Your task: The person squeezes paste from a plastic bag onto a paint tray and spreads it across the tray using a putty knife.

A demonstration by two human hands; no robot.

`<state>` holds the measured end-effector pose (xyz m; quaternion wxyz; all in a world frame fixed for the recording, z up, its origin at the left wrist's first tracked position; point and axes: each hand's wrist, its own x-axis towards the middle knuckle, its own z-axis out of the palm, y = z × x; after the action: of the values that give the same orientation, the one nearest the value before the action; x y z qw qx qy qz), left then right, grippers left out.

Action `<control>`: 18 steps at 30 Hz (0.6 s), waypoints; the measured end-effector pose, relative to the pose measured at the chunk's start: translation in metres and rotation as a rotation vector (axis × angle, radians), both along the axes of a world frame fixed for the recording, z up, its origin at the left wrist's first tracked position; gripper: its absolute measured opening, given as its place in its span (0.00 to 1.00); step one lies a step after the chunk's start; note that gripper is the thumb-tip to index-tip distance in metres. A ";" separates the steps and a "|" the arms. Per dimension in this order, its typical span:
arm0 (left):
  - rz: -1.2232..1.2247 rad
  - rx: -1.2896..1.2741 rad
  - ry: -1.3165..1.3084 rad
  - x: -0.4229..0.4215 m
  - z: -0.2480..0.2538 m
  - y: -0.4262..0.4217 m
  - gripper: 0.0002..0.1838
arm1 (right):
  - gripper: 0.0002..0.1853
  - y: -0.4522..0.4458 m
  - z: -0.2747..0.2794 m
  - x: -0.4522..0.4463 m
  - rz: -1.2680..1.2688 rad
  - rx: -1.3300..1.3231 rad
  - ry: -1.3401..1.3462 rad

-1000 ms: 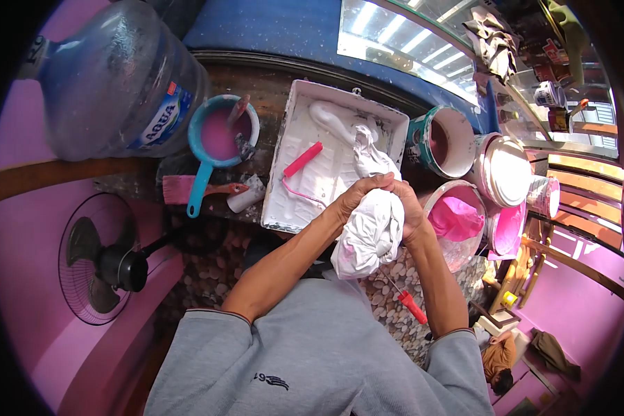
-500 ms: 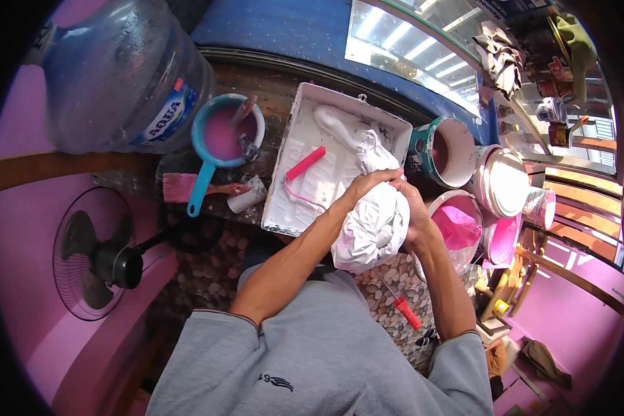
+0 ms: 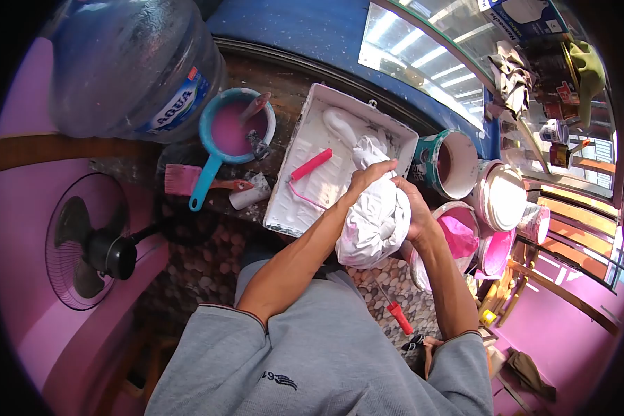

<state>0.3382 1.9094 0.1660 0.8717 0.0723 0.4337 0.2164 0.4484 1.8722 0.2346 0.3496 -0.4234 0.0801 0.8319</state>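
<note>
A white bag (image 3: 376, 229), bulging and creased, is held over the near right part of a paint tray (image 3: 291, 223). My left hand (image 3: 371, 177) is closed round the bag's twisted neck. Wrapped along the bag's right side, my right hand (image 3: 414, 209) supports its fuller part; some of its fingers are hidden. The bag's gathered end points into the tray, near a thick trail of white paint (image 3: 338, 126). In the tray, left of my left hand, lies a small pink paint roller (image 3: 312, 164).
Left of the tray are a blue dipper (image 3: 208, 182) with pink paint, a pink-stained brush (image 3: 184, 179) and a large water bottle (image 3: 132, 76). Paint buckets (image 3: 457, 164) stand to the right. A red-handled roller frame (image 3: 399, 317) shows below, and a fan (image 3: 90, 243) at far left.
My left hand has slid slightly forward along the bag's neck, away from my right hand. The whole view has shifted a little; the bag stays over the tray.
</note>
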 end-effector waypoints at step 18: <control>0.057 -0.170 -0.019 0.009 -0.026 0.024 0.25 | 0.17 0.016 -0.001 -0.005 0.056 -0.064 0.027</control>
<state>0.3468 1.9330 0.1398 0.8721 -0.0165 0.4443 0.2043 0.4437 1.8884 0.2334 0.3115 -0.4251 0.0996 0.8440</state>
